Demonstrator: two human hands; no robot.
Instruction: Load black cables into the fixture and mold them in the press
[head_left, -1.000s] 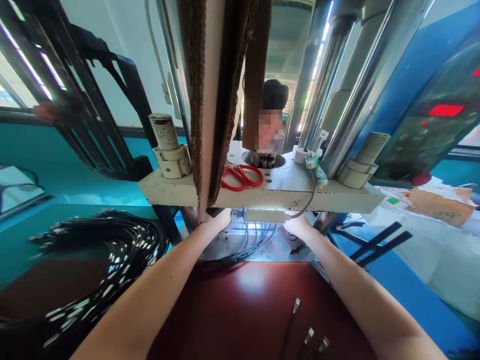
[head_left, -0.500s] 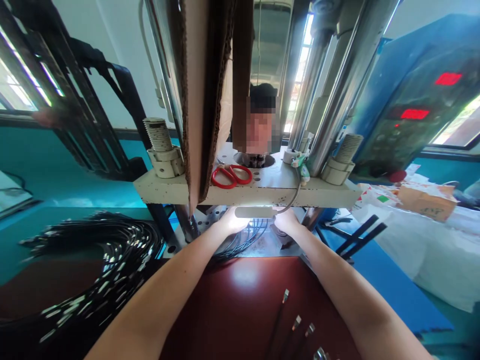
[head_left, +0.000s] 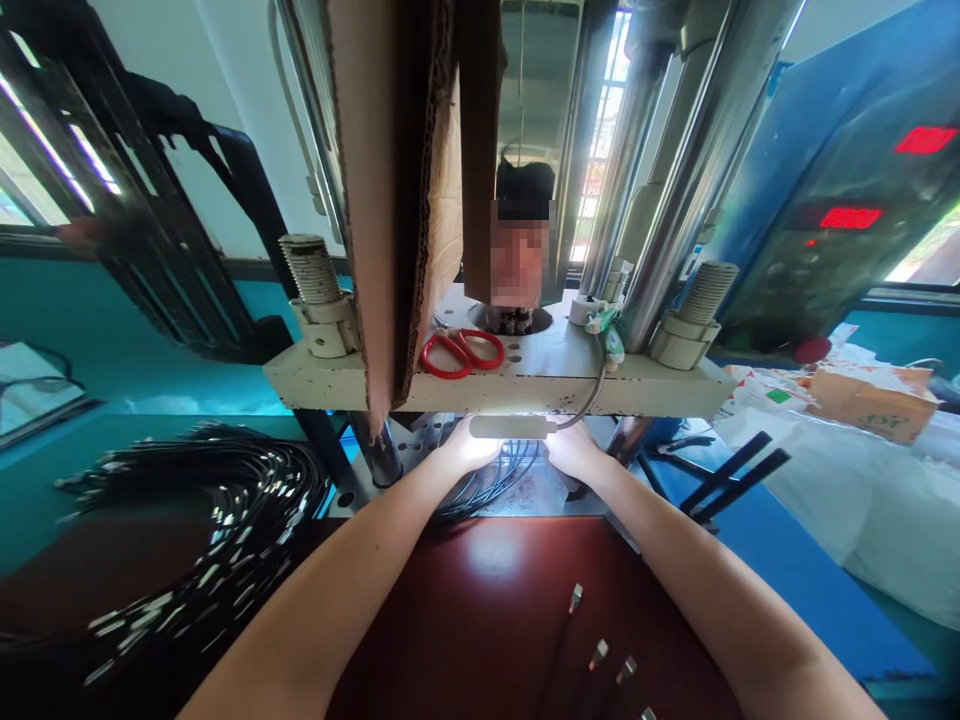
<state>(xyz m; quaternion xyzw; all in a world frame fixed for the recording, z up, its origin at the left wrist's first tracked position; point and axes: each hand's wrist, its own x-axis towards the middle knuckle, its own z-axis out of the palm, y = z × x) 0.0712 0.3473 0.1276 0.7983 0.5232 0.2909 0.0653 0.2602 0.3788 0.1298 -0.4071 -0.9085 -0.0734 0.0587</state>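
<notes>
both forearms reach in toward 12 o'clock under the press plate (head_left: 495, 385). left hand (head_left: 466, 447) and right hand (head_left: 574, 452) lie on the black cables (head_left: 491, 478) fanned over the machine bed; grip on either side washed out by the lamp bar (head_left: 508, 427) glare, cannot tell how the fingers close. red scissors (head_left: 461, 353) rest on top of the plate. cardboard sheet (head_left: 390, 190) hangs at 11 o'clock, blocking the columns behind. a second person stands behind the press at 12 o'clock. big bundle of cables (head_left: 187, 530) at 9 o'clock, blurred. loose plug ends (head_left: 600, 655) on the dark red tabletop (head_left: 480, 620) at 5 o'clock, cut off by the frame edge.
</notes>
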